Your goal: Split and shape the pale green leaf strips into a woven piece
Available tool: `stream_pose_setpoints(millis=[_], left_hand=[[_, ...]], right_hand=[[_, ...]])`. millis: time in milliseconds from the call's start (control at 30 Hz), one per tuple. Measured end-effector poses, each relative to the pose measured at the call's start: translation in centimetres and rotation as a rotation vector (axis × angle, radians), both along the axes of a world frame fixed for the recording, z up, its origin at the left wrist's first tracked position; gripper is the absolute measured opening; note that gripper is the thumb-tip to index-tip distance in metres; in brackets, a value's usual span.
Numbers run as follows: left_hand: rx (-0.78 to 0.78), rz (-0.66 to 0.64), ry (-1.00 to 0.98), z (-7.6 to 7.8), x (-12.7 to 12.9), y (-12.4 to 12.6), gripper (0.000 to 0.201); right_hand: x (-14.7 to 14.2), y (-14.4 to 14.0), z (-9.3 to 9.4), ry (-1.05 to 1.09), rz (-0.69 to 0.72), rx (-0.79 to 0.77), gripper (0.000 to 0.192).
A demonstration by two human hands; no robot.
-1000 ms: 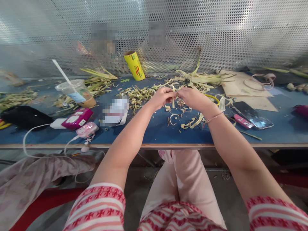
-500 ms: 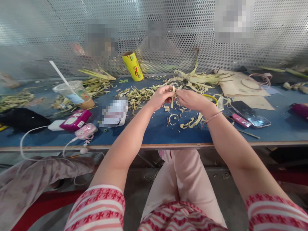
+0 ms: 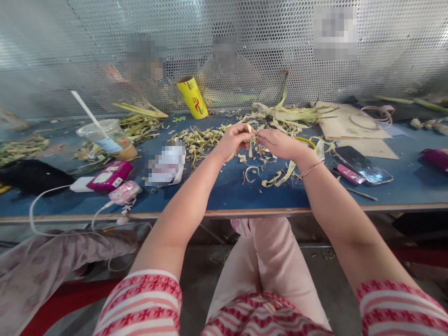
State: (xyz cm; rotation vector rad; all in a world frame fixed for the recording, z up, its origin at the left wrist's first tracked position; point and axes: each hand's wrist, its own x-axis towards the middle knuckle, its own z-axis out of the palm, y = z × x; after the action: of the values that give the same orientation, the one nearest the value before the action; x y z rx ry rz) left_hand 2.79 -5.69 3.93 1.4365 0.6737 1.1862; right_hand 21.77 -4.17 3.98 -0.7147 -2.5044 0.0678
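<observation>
Over the middle of the blue table, my left hand [image 3: 234, 141] pinches a pale, yellowish strip of dried husk [image 3: 249, 128] between thumb and fingers. One end pokes up above the fingertips and another part hangs below; a pale piece also shows under the palm. Close on the right, my right hand [image 3: 277, 142] is closed, its fingertips together at the same husk strip. Its thumb and the exact grip are partly hidden. Beyond and around both hands lie cut husk pieces [image 3: 203, 140] and a larger bunch of long pale husks [image 3: 290, 113].
A yellow cardboard tube [image 3: 193, 98] leans near the perforated metal screen [image 3: 266, 42]. On the left are a plastic cup with straw [image 3: 105, 135], a magenta box [image 3: 110, 176] and cables. A phone [image 3: 364, 164] and brown cardboard [image 3: 336, 123] lie on the right.
My right fingers have shifted slightly and look straighter. The strip's upper end now tilts left, and a pale piece shows below my left palm. Both hands stay in nearly the same place.
</observation>
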Motion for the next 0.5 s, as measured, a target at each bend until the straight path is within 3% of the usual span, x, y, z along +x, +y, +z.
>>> stream_pose_setpoints(millis=[333, 500], left_hand=[[0.009, 0.009, 0.023, -0.19, -0.03, 0.23, 0.006], [-0.066, -0.002, 0.073, -0.15, 0.06, 0.3, 0.012]], right_hand=[[-0.09, -0.24, 0.28, 0.007, 0.018, 0.002, 0.02], [-0.37, -0.35, 0.23, -0.023, -0.035, 0.087, 0.019]])
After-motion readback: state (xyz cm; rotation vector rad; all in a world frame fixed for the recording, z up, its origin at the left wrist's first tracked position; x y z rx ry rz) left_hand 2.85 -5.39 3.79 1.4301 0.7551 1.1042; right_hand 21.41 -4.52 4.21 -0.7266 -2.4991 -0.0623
